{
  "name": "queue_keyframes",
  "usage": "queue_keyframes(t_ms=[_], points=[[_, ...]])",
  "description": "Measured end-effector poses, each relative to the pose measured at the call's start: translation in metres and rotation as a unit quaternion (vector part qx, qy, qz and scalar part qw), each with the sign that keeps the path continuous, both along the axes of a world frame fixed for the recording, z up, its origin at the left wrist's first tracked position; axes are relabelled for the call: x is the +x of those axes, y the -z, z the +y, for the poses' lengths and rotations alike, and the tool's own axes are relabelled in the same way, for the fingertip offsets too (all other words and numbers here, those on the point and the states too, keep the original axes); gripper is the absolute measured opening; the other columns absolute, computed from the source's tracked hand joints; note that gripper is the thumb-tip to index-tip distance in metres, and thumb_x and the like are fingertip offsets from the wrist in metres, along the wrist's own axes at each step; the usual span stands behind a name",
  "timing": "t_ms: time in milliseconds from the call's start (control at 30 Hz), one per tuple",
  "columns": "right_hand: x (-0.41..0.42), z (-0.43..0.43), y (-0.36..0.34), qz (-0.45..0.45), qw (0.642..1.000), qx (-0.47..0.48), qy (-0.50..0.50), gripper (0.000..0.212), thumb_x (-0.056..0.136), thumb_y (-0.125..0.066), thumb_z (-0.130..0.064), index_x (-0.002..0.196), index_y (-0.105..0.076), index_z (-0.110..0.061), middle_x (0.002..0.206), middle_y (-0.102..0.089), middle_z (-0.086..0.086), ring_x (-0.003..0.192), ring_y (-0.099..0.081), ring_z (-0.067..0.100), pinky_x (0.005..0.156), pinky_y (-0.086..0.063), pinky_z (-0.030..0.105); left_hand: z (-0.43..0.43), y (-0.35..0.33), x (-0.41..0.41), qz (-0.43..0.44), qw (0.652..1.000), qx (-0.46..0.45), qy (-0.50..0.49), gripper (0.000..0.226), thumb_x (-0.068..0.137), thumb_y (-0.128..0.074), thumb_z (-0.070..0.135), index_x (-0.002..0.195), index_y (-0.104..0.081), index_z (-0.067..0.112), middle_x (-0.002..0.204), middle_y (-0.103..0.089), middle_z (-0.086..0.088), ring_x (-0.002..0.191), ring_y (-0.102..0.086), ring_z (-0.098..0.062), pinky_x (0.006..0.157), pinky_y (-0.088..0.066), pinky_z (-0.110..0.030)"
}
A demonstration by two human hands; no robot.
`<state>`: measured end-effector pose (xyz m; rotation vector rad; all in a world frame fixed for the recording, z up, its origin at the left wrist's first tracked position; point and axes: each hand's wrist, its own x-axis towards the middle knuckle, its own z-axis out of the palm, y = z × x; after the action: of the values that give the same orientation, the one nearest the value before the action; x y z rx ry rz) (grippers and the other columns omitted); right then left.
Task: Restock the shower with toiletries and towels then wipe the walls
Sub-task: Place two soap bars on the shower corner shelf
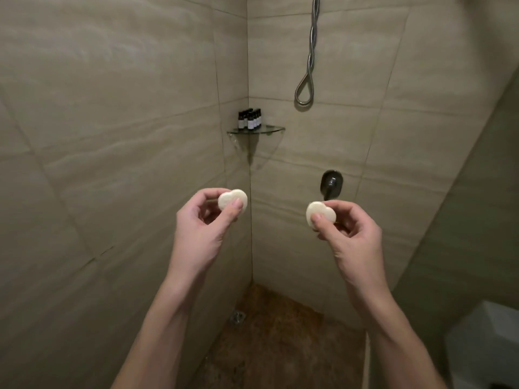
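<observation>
Both hands are raised in front of the shower corner, each pinching a small white heart-shaped soap. The left hand [206, 217] grips the left soap [232, 202] with the thumb on its near face and the fingers curled behind it; the right hand [348, 231] clamps the right soap [320, 214] the same way (thumb in front, fingers wrapped behind). The two soaps are well apart and level with each other, held in the air below the glass shelf [257, 130] fixed in the corner. A cluster of small dark bottles [249, 118] with pale labels stands upright at the back of that shelf. A dark tap handle [332, 183] sits on the right wall just above the right soap, and a metal hose [307, 71] loops down above it. The brown floor [280, 341] shows a drain [238, 316] near the corner.
</observation>
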<state>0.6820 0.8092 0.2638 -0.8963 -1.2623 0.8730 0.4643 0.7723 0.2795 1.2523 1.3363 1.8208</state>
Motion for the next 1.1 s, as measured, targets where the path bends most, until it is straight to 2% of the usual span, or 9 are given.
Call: queue_keyframes(t_ms=[167,333,433,533,767,833,933,1033,1100], points=[[-0.020,0.107,-0.008,-0.051,0.998,-0.002,-0.026,0.015,0.084,-0.079,-0.012,0.097,-0.073,-0.013,0.089,-0.074,0.005,0.077,-0.064,0.012,0.077,-0.054,0.038,0.113,0.002,-0.028,0.044,0.998,-0.012,0.035,0.018,0.085,-0.081,0.017,0.099,-0.071,0.010,0.090,-0.074,-0.012,0.077,-0.062,-0.017,0.074,-0.052,-0.034],[-0.050,0.226,0.009,-0.087,0.996,-0.005,0.000,0.014,0.083,-0.080,-0.016,0.093,-0.073,-0.020,0.090,-0.075,-0.001,0.077,-0.065,0.015,0.079,-0.057,0.042,0.237,0.030,-0.066,0.112,0.990,-0.039,0.076,0.030,0.073,-0.079,0.034,0.097,-0.072,0.017,0.087,-0.075,-0.008,0.074,-0.064,-0.014,0.071,-0.054,-0.034],[-0.070,0.293,0.021,-0.094,0.995,-0.020,0.017,0.015,0.081,-0.081,-0.019,0.093,-0.074,-0.022,0.088,-0.075,0.001,0.077,-0.066,0.019,0.081,-0.058,0.049,0.308,0.039,-0.087,0.132,0.986,-0.050,0.084,0.037,0.067,-0.080,0.045,0.095,-0.072,0.021,0.088,-0.074,-0.014,0.071,-0.062,-0.016,0.072,-0.056,-0.040],[-0.082,0.353,0.028,-0.104,0.993,-0.042,0.025,0.016,0.080,-0.081,-0.017,0.093,-0.073,-0.021,0.087,-0.075,0.003,0.077,-0.068,0.022,0.080,-0.058,0.050,0.379,0.036,-0.096,0.153,0.982,-0.062,0.092,0.042,0.064,-0.077,0.053,0.094,-0.071,0.024,0.087,-0.074,-0.013,0.071,-0.062,-0.018,0.076,-0.058,-0.049],[-0.098,0.488,0.022,-0.117,0.992,-0.051,0.013,0.022,0.083,-0.079,-0.017,0.101,-0.068,-0.022,0.088,-0.074,0.005,0.082,-0.072,0.029,0.080,-0.059,0.045,0.525,0.025,-0.100,0.219,0.969,-0.078,0.079,0.029,0.072,-0.079,0.043,0.094,-0.068,0.027,0.077,-0.073,0.001,0.070,-0.070,-0.020,0.080,-0.060,-0.053],[-0.102,0.528,0.020,-0.132,0.990,-0.040,0.002,0.024,0.084,-0.078,-0.017,0.101,-0.064,-0.025,0.085,-0.073,0.006,0.076,-0.070,0.028,0.079,-0.058,0.049,0.561,0.023,-0.098,0.248,0.964,-0.078,0.057,0.031,0.069,-0.078,0.047,0.093,-0.067,0.030,0.074,-0.072,0.004,0.069,-0.070,-0.018,0.078,-0.060,-0.051],[-0.106,0.588,0.021,-0.161,0.987,-0.023,-0.008,0.023,0.081,-0.079,-0.022,0.096,-0.063,-0.030,0.081,-0.071,0.002,0.074,-0.069,0.030,0.075,-0.058,0.048,0.610,0.017,-0.090,0.314,0.947,-0.069,0.014,0.024,0.078,-0.079,0.040,0.096,-0.067,0.030,0.077,-0.070,0.003,0.073,-0.067,-0.014,0.074,-0.057,-0.038],[-0.107,0.645,0.022,-0.179,0.983,-0.017,-0.020,0.018,0.079,-0.079,-0.025,0.090,-0.065,-0.028,0.075,-0.069,-0.004,0.064,-0.064,0.017,0.074,-0.057,0.048,0.654,0.008,-0.079,0.374,0.924,-0.078,-0.025,0.020,0.083,-0.077,0.037,0.098,-0.066,0.029,0.079,-0.067,0.008,0.074,-0.063,-0.006,0.066,-0.047,-0.027],[-0.107,0.680,0.021,-0.200,0.979,-0.010,-0.018,0.018,0.076,-0.078,-0.027,0.089,-0.065,-0.027,0.072,-0.069,-0.007,0.063,-0.063,0.014,0.074,-0.057,0.049,0.680,0.005,-0.072,0.408,0.908,-0.087,-0.035,0.017,0.085,-0.075,0.036,0.098,-0.067,0.029,0.080,-0.067,0.010,0.078,-0.063,-0.004,0.068,-0.046,-0.026]])
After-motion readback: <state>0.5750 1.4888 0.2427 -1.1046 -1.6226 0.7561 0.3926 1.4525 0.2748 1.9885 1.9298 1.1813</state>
